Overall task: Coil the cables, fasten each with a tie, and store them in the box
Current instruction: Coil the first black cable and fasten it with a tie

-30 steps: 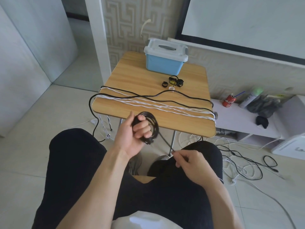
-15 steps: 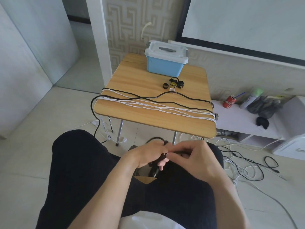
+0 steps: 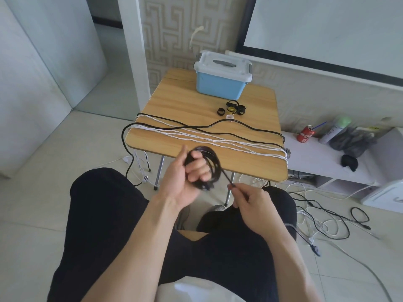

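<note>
My left hand (image 3: 185, 177) grips a coil of black cable (image 3: 212, 165) just in front of the table's near edge. The cable's free strand runs down to my right hand (image 3: 253, 203), which pinches it above my right knee. On the wooden table (image 3: 174, 101) lie several white cables (image 3: 218, 140) and one black cable (image 3: 250, 127), stretched across it side to side. Small black ties (image 3: 233, 108) sit further back. The blue box (image 3: 220, 83) with a shut grey lid stands at the table's far edge.
More black and white cables (image 3: 322, 223) lie tangled on the floor to the right. A low white shelf (image 3: 322, 158) at the right holds a red can (image 3: 305, 134), a spray bottle and dark objects. A white pillar stands left of the table.
My hands were together over my lap half a second ago. Now the left hand has risen with the coil toward the table edge, and the right has drawn apart, holding the strand.
</note>
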The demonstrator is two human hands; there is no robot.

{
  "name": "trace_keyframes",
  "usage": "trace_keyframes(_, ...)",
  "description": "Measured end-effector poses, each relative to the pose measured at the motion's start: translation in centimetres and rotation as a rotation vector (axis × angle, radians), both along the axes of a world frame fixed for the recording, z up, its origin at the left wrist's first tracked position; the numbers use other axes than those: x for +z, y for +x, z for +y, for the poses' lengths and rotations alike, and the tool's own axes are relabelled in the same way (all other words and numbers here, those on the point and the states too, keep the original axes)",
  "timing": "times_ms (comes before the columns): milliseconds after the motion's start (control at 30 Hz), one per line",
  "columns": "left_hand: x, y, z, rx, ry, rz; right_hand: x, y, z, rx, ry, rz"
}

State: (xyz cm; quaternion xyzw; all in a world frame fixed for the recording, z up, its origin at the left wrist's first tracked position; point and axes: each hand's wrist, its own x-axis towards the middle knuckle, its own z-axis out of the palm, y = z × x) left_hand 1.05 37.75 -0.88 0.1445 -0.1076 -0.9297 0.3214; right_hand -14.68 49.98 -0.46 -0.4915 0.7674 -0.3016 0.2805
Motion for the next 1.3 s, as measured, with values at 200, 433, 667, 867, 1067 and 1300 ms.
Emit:
trace_keyframes(200, -2.1, -0.1, -1.0, 0.334, -0.25, -0.512, 0.5, 0.9, 1.0, 0.312, 0.264, 0.057)
trace_keyframes(433, -2.1, -0.4, 1.2, -0.385, -0.892, -0.901, 3.8, 1.2, 0.0, 0.168, -0.037, 0.019)
trace_keyframes(667, -0.7, -0.2, 1.6, -0.608, -0.636, -0.468, 2.4, -0.1, -1.0, -0.14, -0.166, -0.117)
trace_keyframes(867, -1.3, 0.4, 0.6, -0.259, -0.213, -0.049, 0.2, -0.3, -0.9, -0.153, -0.073, -0.1)
trace_keyframes(1067, -0.7, 0.4, 0.5, 0.221, 0.193, -0.014, -0.8, 0.7, -0.2, 0.098, 0.186, 0.021)
trace_keyframes(1300, -1.3, -0.7, 0.0, 0.382, 0.175, -0.226, -0.1, 4.2, -0.7, 0.639, 0.427, 0.349)
